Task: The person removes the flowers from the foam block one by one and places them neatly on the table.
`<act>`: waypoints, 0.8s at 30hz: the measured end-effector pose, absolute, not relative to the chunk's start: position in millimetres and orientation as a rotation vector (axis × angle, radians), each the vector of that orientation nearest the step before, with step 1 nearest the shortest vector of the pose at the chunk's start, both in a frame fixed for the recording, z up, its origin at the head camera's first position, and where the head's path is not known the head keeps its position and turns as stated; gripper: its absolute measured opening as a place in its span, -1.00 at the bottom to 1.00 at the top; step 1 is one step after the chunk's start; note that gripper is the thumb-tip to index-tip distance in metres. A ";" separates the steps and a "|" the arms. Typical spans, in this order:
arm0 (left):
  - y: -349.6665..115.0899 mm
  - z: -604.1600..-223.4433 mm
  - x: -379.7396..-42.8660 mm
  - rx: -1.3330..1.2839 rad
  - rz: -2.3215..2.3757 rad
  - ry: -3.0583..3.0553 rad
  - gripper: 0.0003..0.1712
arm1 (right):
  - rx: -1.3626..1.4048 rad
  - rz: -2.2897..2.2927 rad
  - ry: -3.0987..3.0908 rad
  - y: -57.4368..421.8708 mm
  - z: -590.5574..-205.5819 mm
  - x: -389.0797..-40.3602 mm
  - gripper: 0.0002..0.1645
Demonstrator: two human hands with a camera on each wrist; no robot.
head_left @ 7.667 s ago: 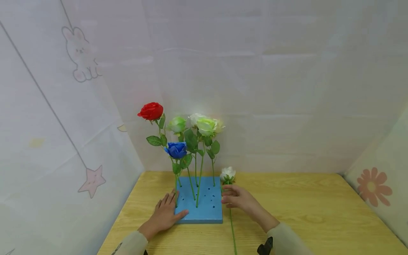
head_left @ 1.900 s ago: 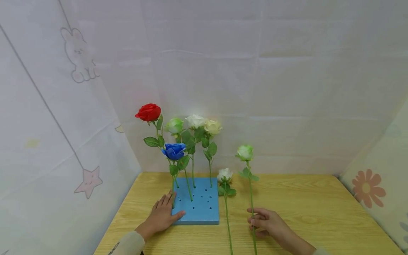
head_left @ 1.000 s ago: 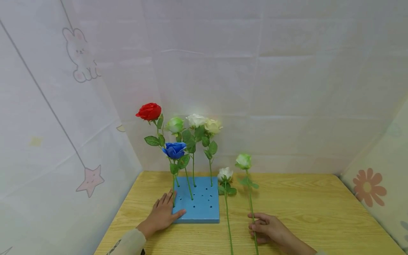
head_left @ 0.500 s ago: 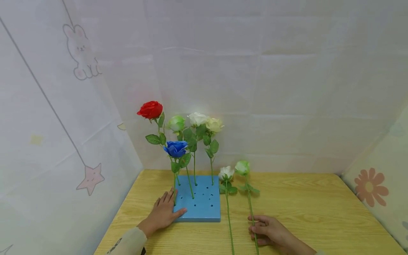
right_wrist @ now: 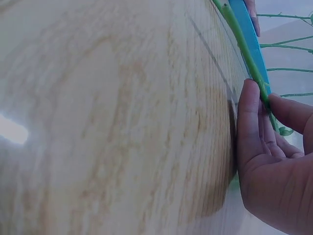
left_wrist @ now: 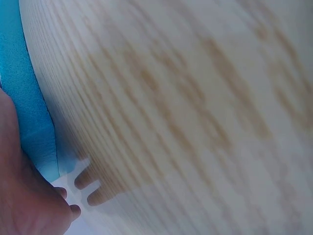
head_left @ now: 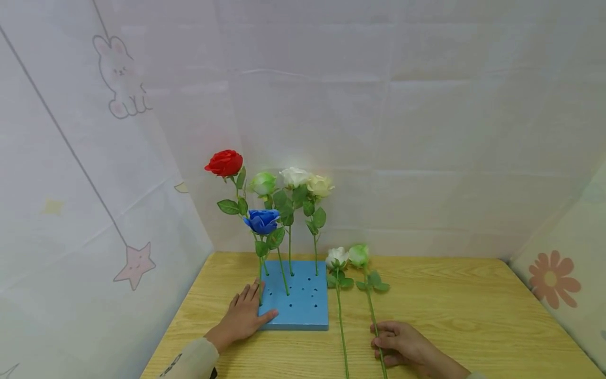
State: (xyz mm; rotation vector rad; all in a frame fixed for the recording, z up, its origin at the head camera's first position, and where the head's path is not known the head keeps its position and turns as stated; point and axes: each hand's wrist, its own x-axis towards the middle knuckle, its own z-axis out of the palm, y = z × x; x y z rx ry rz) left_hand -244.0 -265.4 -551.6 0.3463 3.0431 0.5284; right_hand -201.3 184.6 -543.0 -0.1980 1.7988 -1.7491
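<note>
My right hand (head_left: 402,345) pinches the lower stem of a green-and-white artificial rose (head_left: 358,255) between thumb and fingers, low over the table. In the right wrist view its green stem (right_wrist: 239,39) runs between the thumb and forefinger. Left of that rose, a white rose (head_left: 337,257) lies on the table. My left hand (head_left: 241,314) rests with spread fingers on the left edge of a blue board with holes (head_left: 303,318). Standing in the board are a red rose (head_left: 224,163), a blue rose (head_left: 262,221), a green rose (head_left: 263,183), a white rose (head_left: 294,177) and a cream rose (head_left: 320,185).
The wooden table (head_left: 450,310) extends to the right of the hands. Pale cloth walls (head_left: 426,131) enclose it at the back and both sides. Leaves of the standing roses overlap above the board.
Earlier a green-and-white rose stood at the board's front middle; that hole is now bare. My right hand has lowered the rose from upright to beside the white one. The left hand has stayed put.
</note>
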 end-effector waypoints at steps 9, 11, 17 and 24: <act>-265.8 -550.3 -243.7 0.347 0.534 3.040 0.16 | -0.218 -1.734 1.810 182.7 -537.6 -199.4 -0.16; -266.0 -550.5 -243.7 0.346 0.534 3.039 0.16 | -0.215 -1.719 1.832 182.1 -536.2 -199.4 -0.14; -266.4 -551.3 -243.8 0.341 0.529 3.037 0.17 | -0.226 -1.620 1.963 183.5 -533.1 -200.2 -0.15; -265.4 -551.3 -243.9 0.338 0.543 3.037 0.15 | -0.224 -1.570 1.992 186.5 -531.8 -203.2 -0.29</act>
